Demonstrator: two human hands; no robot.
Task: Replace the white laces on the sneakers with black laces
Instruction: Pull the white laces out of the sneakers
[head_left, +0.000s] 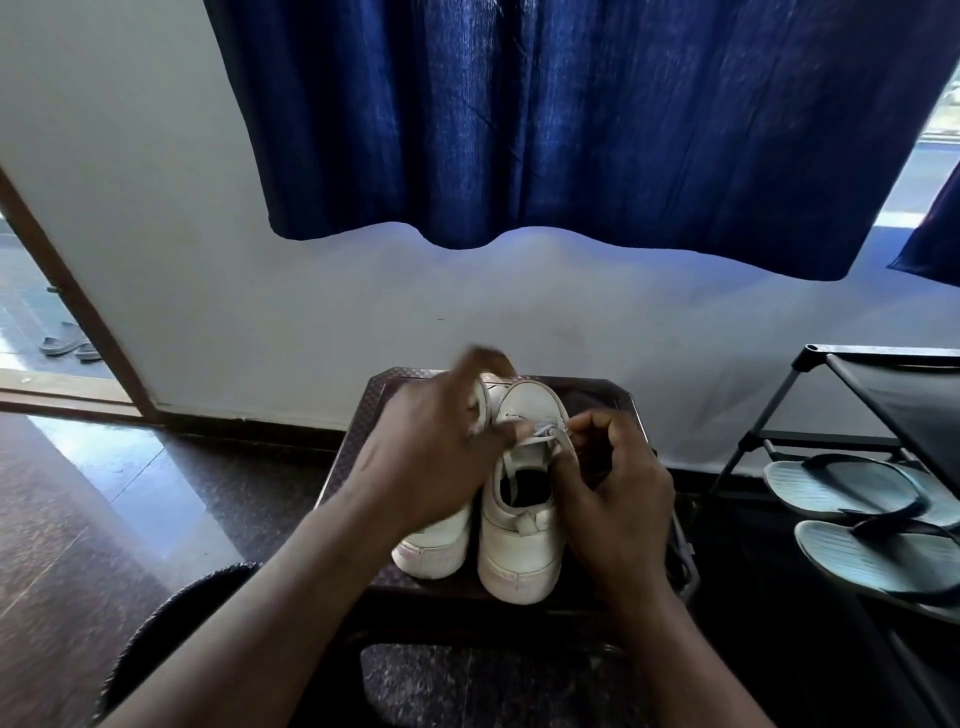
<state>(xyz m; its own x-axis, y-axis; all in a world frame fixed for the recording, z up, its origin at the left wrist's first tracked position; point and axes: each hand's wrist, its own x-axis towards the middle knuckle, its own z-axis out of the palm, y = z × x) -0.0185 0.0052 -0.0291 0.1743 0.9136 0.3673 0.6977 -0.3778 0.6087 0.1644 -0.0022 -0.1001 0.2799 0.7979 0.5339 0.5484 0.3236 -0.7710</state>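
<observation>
Two white sneakers stand side by side, heels toward me, on a dark stool (613, 395). The right sneaker (519, 540) still carries its white lace (543, 431) across the tongue. My left hand (431, 457) lies over the left sneaker (434, 551) and pinches the white lace at the right sneaker's eyelets; its fingers are blurred. My right hand (613, 493) is curled at the right side of that sneaker and pinches the other end of the lace. No black laces are visible.
A black shoe rack (831, 410) stands at the right with pale blue flip-flops (852, 488) on its shelves. A blue curtain (571, 119) hangs over the white wall. An open doorway at the left shows sandals (65, 343) outside. The floor is dark polished stone.
</observation>
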